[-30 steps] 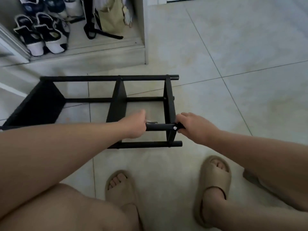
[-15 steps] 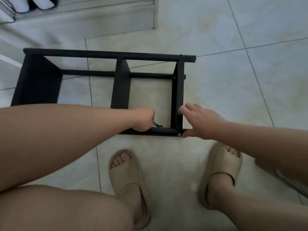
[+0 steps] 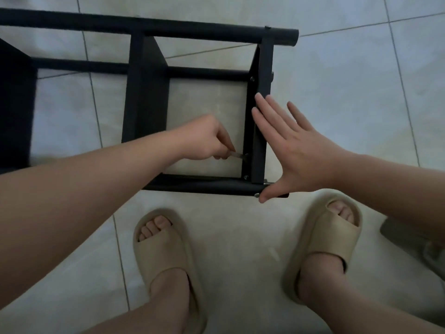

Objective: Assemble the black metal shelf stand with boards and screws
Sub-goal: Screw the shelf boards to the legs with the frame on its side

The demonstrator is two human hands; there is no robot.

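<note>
1. Shelf stand (image 3: 147,97) lies on its side on the tiled floor (image 3: 349,104) before your feet, as half a second ago.
2. Your right hand (image 3: 298,150), curled earlier, now presses straight, spread fingers against the end board (image 3: 265,68).
3. Your left hand (image 3: 207,138) still pinches a small metal key (image 3: 237,155) at the board's inner screw (image 3: 246,156).

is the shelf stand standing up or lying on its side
On its side: the shelf stand has its long tubes level over the tiled floor, boards on edge.
</note>
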